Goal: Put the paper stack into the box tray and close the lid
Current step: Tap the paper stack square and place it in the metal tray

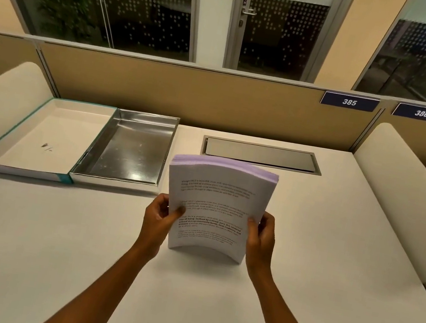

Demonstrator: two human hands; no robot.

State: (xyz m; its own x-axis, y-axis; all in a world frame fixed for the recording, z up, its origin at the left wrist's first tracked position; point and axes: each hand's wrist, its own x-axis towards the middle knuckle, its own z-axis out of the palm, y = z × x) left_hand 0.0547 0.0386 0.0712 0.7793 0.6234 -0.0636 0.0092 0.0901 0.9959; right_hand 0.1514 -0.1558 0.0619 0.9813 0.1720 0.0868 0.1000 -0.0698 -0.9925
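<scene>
A thick stack of printed white paper (217, 207) stands on its lower edge on the desk, bowed and tilted away from me. My left hand (161, 216) grips its left edge and my right hand (261, 237) grips its right edge. To the left and further back lies the open box: a shiny silver tray (135, 148) with nothing in it, and beside it the lid (41, 138), white inside with a teal rim, folded flat on the desk.
The white desk (307, 233) has a metal cable flap (262, 155) set in behind the paper. Rounded white dividers (403, 198) rise on both sides. A tan partition with number plates 385 and 386 closes the back.
</scene>
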